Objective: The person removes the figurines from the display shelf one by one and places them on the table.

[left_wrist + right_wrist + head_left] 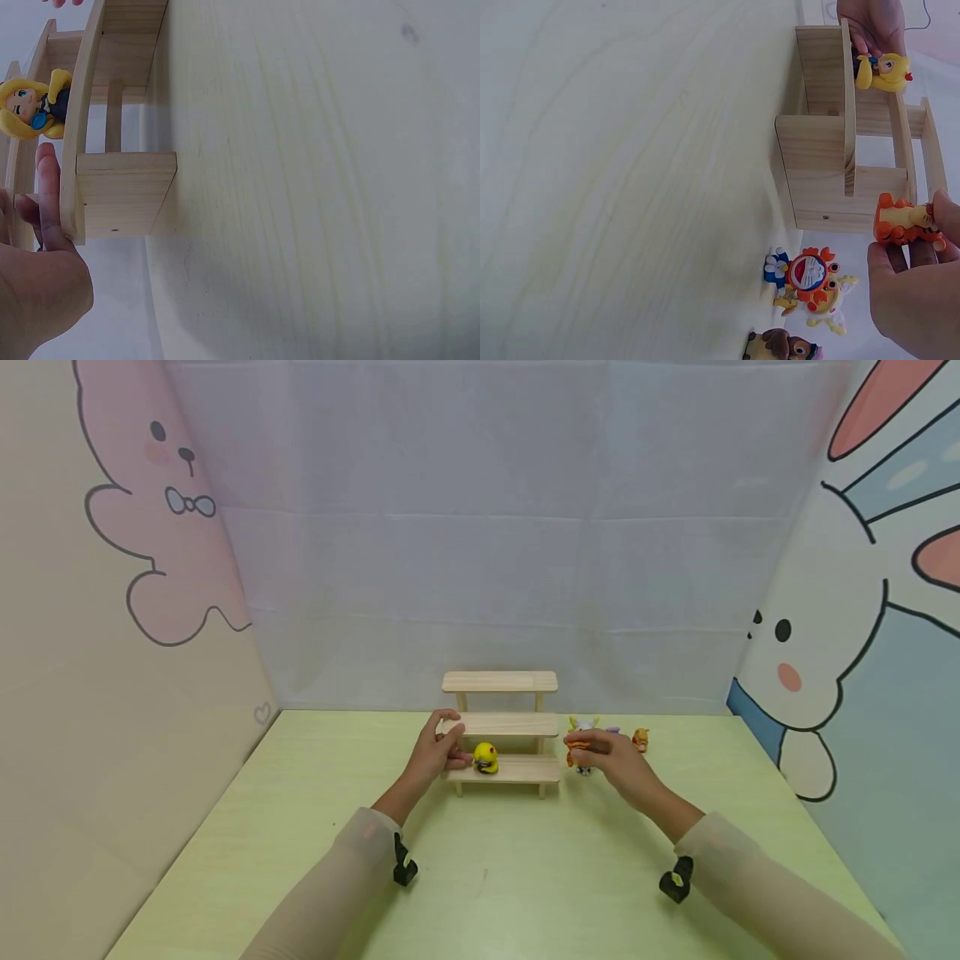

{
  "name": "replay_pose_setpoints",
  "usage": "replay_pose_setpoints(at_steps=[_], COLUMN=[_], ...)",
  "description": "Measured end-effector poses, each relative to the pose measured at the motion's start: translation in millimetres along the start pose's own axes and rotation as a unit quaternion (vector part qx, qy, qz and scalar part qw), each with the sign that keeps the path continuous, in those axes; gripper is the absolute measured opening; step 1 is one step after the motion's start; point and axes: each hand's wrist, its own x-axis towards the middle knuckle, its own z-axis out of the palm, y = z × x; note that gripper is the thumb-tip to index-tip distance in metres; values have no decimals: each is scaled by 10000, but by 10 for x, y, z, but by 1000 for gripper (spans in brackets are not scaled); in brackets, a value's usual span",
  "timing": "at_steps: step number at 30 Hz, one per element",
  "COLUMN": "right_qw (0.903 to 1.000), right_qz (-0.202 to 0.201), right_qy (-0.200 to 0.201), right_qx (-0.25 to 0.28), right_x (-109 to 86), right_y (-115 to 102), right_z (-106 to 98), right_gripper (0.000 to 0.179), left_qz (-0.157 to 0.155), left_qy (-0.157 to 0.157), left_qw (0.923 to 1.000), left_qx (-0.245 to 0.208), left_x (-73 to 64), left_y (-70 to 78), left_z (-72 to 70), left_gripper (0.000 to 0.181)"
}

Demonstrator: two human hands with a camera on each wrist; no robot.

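A three-tier wooden display shelf (pixel 517 724) stands on the table. My left hand (pixel 438 750) grips its left end, with the index finger and thumb at the middle tier and the lower fingers by the bottom tier. Beside those fingers, a yellow-haired toy figurine (pixel 486 758) stands on the bottom tier; the left wrist view shows its dark outfit and blue round piece. To the right of the shelf, my right hand (pixel 615 762) pinches an orange tiger figurine (pixel 904 219) between thumb and fingers, above the table.
Past the right hand, a blue-and-white cat figurine with a red crab-like hood (pixel 806 271), a white-and-yellow horned figurine (pixel 832 304) and a brown figurine (pixel 780 345) stand on the table (pixel 480 877). A white cloth (pixel 465 543) hangs behind; printed panels flank both sides.
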Motion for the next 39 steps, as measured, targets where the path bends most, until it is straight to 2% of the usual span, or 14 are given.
replay_pose_setpoints(at_steps=[8, 15, 26, 39], right_qw=[9997, 9993, 9971, 9968], right_qz=[187, 130, 463, 405], right_qy=[130, 178, 427, 590], right_qx=[-99, -295, -424, -362], right_x=[-38, -89, -172, -235], right_y=[60, 108, 173, 340], right_z=[-177, -358, -591, -823], right_gripper=[43, 44, 46, 48], left_qz=[-33, -50, -36, -69], left_qy=[19, 41, 25, 9], left_qw=[10000, 10000, 10000, 10000], left_qx=[8, 20, 68, 22], left_x=[5, 3, 16, 61], left_y=[-9, -1, 2, 29], left_z=[2, 1, -6, -19], left_gripper=[31, 31, 33, 32])
